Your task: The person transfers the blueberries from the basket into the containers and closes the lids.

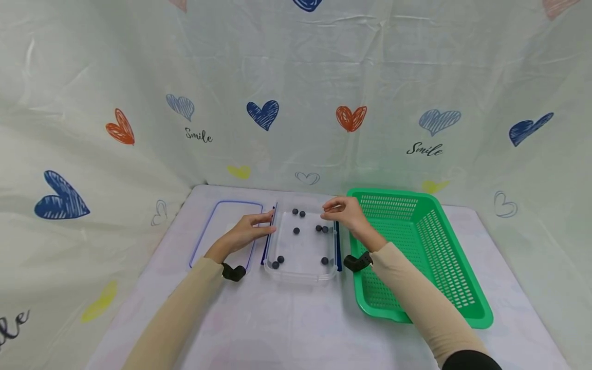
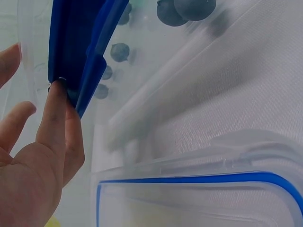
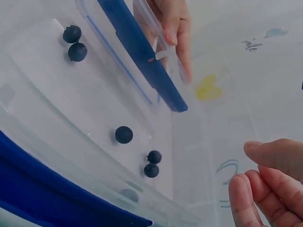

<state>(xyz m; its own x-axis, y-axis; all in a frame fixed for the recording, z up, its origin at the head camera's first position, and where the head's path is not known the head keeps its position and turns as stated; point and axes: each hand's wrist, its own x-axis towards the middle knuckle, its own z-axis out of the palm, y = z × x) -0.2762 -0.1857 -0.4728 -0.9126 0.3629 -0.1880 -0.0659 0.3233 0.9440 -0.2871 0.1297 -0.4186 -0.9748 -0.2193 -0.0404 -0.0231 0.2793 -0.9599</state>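
Note:
A clear plastic box (image 1: 298,277) with blue side latches holds several dark blueberries (image 3: 124,135), some in pairs, scattered over its bottom. My left hand (image 1: 247,232) is at the box's left side. In the left wrist view its fingers (image 2: 53,116) reach the blue latch (image 2: 75,47), which hangs down and hides the fingertips in part. Above the far right part of the box is my right hand (image 1: 346,213). Its thumb and loosely bent fingers stand apart, as the right wrist view shows, and nothing is visible between them.
Left of the box lies a clear lid (image 1: 222,226) with a blue seal, partly under the left forearm. A green slotted basket (image 1: 423,231) stands close on the right, below the right forearm. A curtain with printed hearts (image 1: 262,114) rises behind the table.

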